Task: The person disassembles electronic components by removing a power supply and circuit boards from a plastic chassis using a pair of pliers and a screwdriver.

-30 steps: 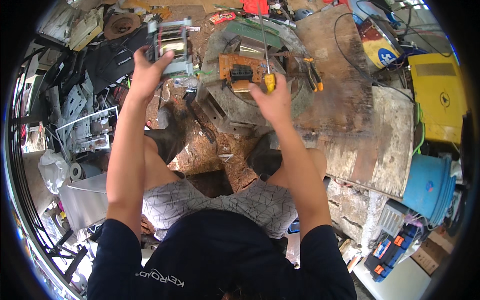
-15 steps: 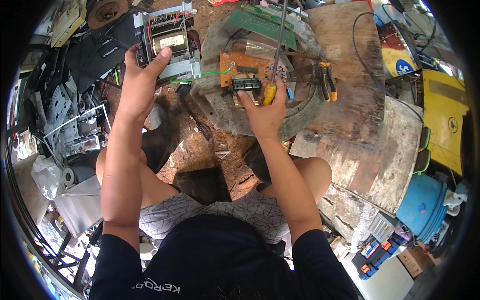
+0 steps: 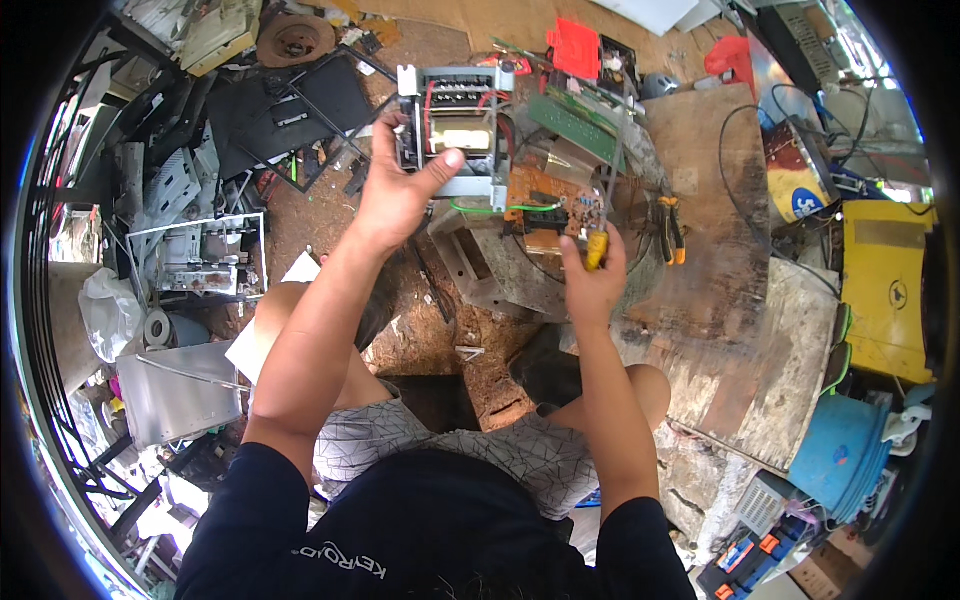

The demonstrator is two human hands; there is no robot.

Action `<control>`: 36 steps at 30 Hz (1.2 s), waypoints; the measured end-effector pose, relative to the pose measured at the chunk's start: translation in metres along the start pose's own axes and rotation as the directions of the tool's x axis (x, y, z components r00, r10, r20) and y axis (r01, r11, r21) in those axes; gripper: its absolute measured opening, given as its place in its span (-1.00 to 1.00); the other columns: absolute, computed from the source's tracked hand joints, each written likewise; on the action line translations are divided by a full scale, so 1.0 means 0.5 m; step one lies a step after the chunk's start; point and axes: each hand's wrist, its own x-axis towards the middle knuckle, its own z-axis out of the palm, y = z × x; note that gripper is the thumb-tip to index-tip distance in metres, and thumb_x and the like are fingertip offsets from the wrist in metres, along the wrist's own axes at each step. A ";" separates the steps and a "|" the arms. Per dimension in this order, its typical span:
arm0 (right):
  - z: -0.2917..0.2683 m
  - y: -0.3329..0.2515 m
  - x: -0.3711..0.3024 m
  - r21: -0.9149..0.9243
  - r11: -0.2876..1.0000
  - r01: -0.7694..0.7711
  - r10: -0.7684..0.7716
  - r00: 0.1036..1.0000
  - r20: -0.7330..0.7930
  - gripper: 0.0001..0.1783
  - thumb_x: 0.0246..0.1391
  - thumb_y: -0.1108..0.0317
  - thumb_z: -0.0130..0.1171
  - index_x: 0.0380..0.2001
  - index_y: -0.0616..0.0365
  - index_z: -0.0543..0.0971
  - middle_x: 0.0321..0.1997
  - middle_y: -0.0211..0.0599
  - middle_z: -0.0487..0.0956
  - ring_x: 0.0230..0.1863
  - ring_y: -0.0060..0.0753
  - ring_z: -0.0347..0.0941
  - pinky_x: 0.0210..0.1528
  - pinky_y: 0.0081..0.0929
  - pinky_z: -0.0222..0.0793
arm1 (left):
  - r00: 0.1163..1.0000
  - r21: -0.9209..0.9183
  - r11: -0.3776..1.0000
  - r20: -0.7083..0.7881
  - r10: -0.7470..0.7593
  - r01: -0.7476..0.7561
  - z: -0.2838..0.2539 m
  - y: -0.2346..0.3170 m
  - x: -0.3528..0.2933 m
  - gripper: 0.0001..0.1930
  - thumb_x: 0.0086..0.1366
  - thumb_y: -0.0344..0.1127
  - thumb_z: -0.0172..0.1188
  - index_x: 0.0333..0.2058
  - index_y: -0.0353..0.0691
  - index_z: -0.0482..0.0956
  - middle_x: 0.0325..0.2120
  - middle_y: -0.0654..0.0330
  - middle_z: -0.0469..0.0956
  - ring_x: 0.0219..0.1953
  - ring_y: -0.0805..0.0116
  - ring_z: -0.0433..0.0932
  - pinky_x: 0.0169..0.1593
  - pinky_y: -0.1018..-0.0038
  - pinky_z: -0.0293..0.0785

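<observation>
My left hand (image 3: 392,200) grips a transformer (image 3: 463,136) in a grey metal frame, thumb along its front side. A green wire (image 3: 500,209) runs from it toward an orange-brown circuit board (image 3: 535,186). My right hand (image 3: 597,285) is closed around the yellow handle of a screwdriver (image 3: 597,250), its long shaft pointing away from me. The right thumb lies by the board's near edge; whether it pinches the board too, I cannot tell. Beneath both is a round, worn work block (image 3: 480,285), and a green circuit board (image 3: 573,128) lies on its far side.
Orange-and-black pliers (image 3: 671,232) lie right of the block, on a wooden board (image 3: 720,180). Black plastic panels (image 3: 240,120) and metal scrap pile up at left. A yellow case (image 3: 885,290) and blue tub (image 3: 840,450) stand at right. A red piece (image 3: 573,48) lies beyond the block.
My left hand has carried the transformer rightward, close beside the circuit board. My right hand has shifted somewhat right with the screwdriver. The view has tilted, bringing more of the far side into sight.
</observation>
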 end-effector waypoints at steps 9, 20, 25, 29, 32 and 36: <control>-0.282 -0.029 -0.102 0.077 0.992 -0.101 0.104 0.994 -0.042 -0.41 0.15 0.41 0.21 0.23 0.22 0.28 -0.05 -0.32 0.49 -0.20 -0.60 0.41 -0.25 -0.64 0.40 | 0.993 -0.055 0.998 0.114 0.040 -0.034 0.004 0.012 -0.020 -0.07 0.02 -0.35 0.50 0.15 -0.41 -0.06 -0.04 -0.01 0.44 0.00 0.32 0.47 0.12 0.42 0.41; -0.432 0.084 -0.262 -0.021 0.989 -0.144 0.115 0.860 -0.498 -0.43 0.24 0.40 0.05 0.27 0.29 0.19 0.03 -0.13 0.46 -0.12 -0.42 0.43 -0.09 -0.52 0.39 | 0.986 -0.112 0.992 0.150 0.067 -0.050 0.012 0.009 -0.027 -0.06 0.00 -0.23 0.52 0.14 -0.42 -0.02 -0.05 -0.04 0.42 0.03 0.30 0.43 0.15 0.42 0.36; -0.412 0.079 -0.259 -0.235 0.969 -0.079 -0.041 0.884 -0.466 -0.34 0.26 0.33 0.04 0.32 0.34 0.09 0.31 0.06 0.24 0.27 -0.10 0.23 0.30 -0.31 0.12 | 0.988 -0.105 0.993 0.136 0.072 -0.057 0.011 0.015 -0.031 -0.07 0.02 -0.22 0.51 0.14 -0.41 -0.02 -0.06 -0.03 0.43 0.02 0.30 0.44 0.13 0.42 0.37; -0.399 0.059 -0.256 -0.310 0.948 -0.070 -0.073 0.901 -0.427 -0.37 0.24 0.35 0.04 0.29 0.35 0.14 0.28 0.08 0.29 0.29 -0.08 0.24 0.31 -0.30 0.12 | 0.985 -0.148 0.987 0.155 0.080 -0.056 0.012 0.024 -0.033 -0.09 0.02 -0.21 0.50 0.13 -0.42 -0.01 -0.05 -0.04 0.43 0.01 0.32 0.45 0.12 0.42 0.39; -0.399 0.061 -0.255 -0.318 0.946 -0.071 -0.069 0.910 -0.409 -0.36 0.23 0.34 0.05 0.30 0.34 0.14 0.30 0.08 0.27 0.30 -0.07 0.23 0.32 -0.30 0.11 | 0.985 -0.135 0.988 0.147 0.094 -0.075 0.012 0.020 -0.028 -0.10 0.02 -0.21 0.50 0.12 -0.42 0.00 -0.06 -0.03 0.44 0.00 0.32 0.46 0.11 0.43 0.40; -0.396 0.059 -0.251 -0.327 0.941 -0.085 -0.060 0.910 -0.410 -0.37 0.23 0.34 0.05 0.29 0.35 0.15 0.31 0.08 0.27 0.31 -0.06 0.23 0.33 -0.29 0.11 | 0.987 -0.133 0.988 0.131 0.090 -0.073 0.010 0.028 -0.026 -0.10 0.02 -0.21 0.50 0.11 -0.42 0.01 -0.08 -0.02 0.45 -0.02 0.32 0.47 0.11 0.44 0.40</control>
